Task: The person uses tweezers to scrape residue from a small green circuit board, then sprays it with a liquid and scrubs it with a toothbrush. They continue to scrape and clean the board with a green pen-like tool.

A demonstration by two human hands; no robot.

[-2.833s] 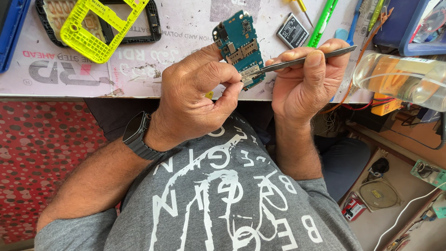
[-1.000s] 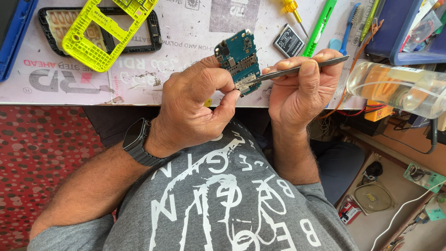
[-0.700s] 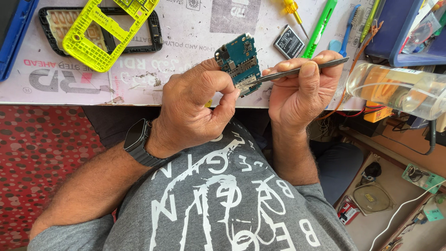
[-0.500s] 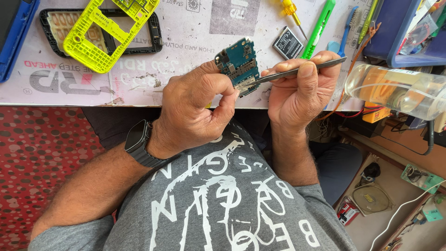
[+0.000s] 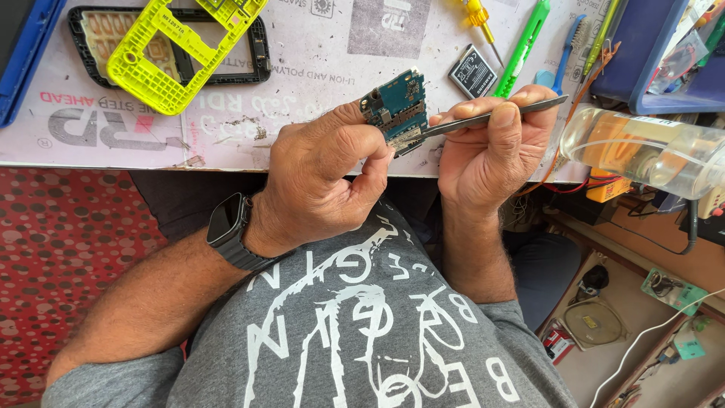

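My left hand point(image 5: 321, 181) grips a small blue phone circuit board point(image 5: 394, 108) between thumb and fingers, holding it upright over the near edge of the workbench. My right hand point(image 5: 491, 147) pinches grey metal tweezers point(image 5: 491, 117); their tip touches the lower right edge of the board. A dark smartwatch point(image 5: 229, 227) sits on my left wrist.
On the white bench mat point(image 5: 317, 75) lie a yellow plastic phone frame point(image 5: 162, 45) over a black phone housing point(image 5: 249, 53), a small battery point(image 5: 472, 72), a yellow screwdriver point(image 5: 479, 19), a green tool point(image 5: 521, 45) and a blue brush point(image 5: 563, 57). A clear plastic jar point(image 5: 642, 147) lies at right.
Both hands have lifted the board and tweezers slightly farther over the bench. The tweezer tip stays at the board's edge.
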